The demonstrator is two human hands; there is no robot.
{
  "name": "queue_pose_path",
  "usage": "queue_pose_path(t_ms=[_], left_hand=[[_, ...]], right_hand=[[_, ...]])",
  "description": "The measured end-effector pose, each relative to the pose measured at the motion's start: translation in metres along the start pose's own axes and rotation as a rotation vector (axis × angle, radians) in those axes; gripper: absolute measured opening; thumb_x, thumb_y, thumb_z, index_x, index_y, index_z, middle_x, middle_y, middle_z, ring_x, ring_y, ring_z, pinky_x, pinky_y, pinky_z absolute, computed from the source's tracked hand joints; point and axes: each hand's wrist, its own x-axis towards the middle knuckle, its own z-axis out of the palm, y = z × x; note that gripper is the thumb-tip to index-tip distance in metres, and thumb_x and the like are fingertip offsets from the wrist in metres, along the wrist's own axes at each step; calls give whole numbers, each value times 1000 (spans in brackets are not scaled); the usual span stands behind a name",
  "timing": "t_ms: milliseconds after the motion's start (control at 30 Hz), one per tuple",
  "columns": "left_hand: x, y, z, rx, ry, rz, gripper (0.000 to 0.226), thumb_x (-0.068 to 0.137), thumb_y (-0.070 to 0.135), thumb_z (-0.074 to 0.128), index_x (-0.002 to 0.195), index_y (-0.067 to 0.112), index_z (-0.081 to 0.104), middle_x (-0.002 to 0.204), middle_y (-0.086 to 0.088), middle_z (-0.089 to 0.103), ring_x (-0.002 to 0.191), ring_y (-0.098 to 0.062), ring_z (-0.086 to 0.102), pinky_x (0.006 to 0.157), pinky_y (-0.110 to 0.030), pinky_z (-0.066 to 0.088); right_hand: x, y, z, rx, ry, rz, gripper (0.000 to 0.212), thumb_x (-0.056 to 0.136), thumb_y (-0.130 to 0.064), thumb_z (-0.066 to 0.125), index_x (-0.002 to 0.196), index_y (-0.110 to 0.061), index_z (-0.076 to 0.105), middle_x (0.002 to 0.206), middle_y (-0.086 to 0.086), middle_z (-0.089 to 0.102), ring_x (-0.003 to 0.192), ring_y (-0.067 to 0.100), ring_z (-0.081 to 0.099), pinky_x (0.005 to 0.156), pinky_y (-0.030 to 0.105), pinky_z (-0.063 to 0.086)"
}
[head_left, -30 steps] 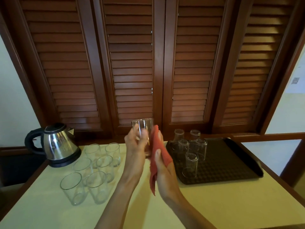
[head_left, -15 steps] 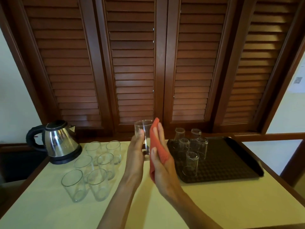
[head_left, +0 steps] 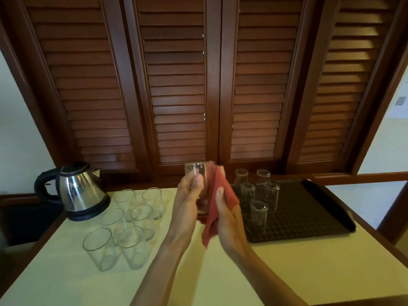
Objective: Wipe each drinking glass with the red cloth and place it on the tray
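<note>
My left hand [head_left: 187,195] grips a clear drinking glass [head_left: 199,173] upright above the table's middle. My right hand [head_left: 225,208] presses the red cloth [head_left: 217,204] against the glass's right side, thumb and fingers round the cloth; a corner of cloth hangs below. Several upright glasses [head_left: 123,226] stand in a group on the left of the table. Several glasses [head_left: 258,195] stand upside down on the dark tray [head_left: 309,213] at the right.
A steel electric kettle [head_left: 77,191] with a black handle sits at the table's back left. Brown louvred doors [head_left: 176,85] close off the back. The cream tabletop [head_left: 287,272] has wooden edges; the tray's right part holds no glasses.
The cloth now wraps lower round the glass's side, and my right hand has slid down a little. The camera has tilted so the scene sits lower in view.
</note>
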Motion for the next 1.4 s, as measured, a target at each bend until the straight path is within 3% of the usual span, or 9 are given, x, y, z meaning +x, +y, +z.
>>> queue_pose_path(t_ms=[67, 233, 367, 500, 767, 900, 1100, 1267, 1400], left_hand=[[-2, -8, 3, 47, -2, -40, 43, 92, 70, 50, 123, 44, 65, 133, 3, 64, 111, -9, 68, 86, -31, 60], [7, -8, -5, -106, 25, 44, 37, 110, 40, 43, 137, 26, 63, 128, -5, 72, 116, -18, 71, 86, -30, 60], [-4, -12, 1, -143, 16, -68, 53, 97, 57, 37, 135, 31, 63, 127, 1, 74, 122, -19, 68, 99, -42, 55], [8, 0, -6, -188, -17, -96, 58, 100, 63, 34, 125, 26, 71, 118, -8, 77, 114, -23, 72, 91, -37, 57], [5, -5, -2, -141, -1, 7, 50, 100, 55, 47, 129, 21, 69, 119, -7, 76, 113, -24, 73, 87, -37, 58], [5, -2, -6, -169, 40, 35, 50, 94, 58, 53, 127, 24, 68, 118, -5, 75, 108, -20, 74, 88, -38, 60], [7, -4, -7, -136, 24, -15, 36, 106, 44, 45, 126, 28, 69, 123, -1, 76, 117, -18, 71, 96, -35, 57], [-3, -11, -4, -123, -16, -9, 51, 97, 63, 48, 133, 32, 67, 127, -3, 72, 120, -24, 68, 93, -42, 59], [6, -3, -10, -224, 11, -2, 55, 103, 54, 44, 136, 17, 66, 129, -15, 72, 123, -31, 68, 100, -45, 57]], right_hand=[[13, -10, -1, 54, 13, 0, 46, 106, -37, 41, 151, -43, 32, 152, -15, 47, 139, 5, 47, 100, 21, 49], [-6, 4, 10, -10, -100, -128, 59, 103, -44, 46, 157, -37, 26, 166, -13, 21, 154, 8, 14, 125, 44, 17], [16, 0, -2, 1, 6, -8, 68, 92, -66, 53, 152, -51, 26, 161, -10, 32, 149, 14, 31, 123, 44, 24], [-1, 2, 9, -42, -103, -88, 62, 102, -49, 46, 158, -43, 21, 166, -18, 18, 154, 7, 16, 124, 41, 23], [4, 4, 4, -46, -87, -40, 60, 103, -42, 46, 158, -35, 23, 160, -18, 34, 148, 7, 34, 118, 34, 34], [-7, 10, 0, -189, -42, -81, 38, 90, -67, 56, 127, -57, 60, 124, -6, 70, 121, 25, 63, 96, 34, 53], [-7, 10, 12, -198, -81, -143, 59, 103, -51, 42, 156, -27, 31, 166, -10, 25, 155, 13, 18, 126, 44, 19], [13, 4, -1, -111, -14, -21, 45, 98, -53, 46, 143, -56, 42, 142, -11, 59, 130, 18, 57, 107, 43, 50], [0, 2, 9, -183, -157, -133, 59, 100, -59, 40, 154, -54, 17, 167, -16, 16, 155, 11, 16, 126, 42, 20]])
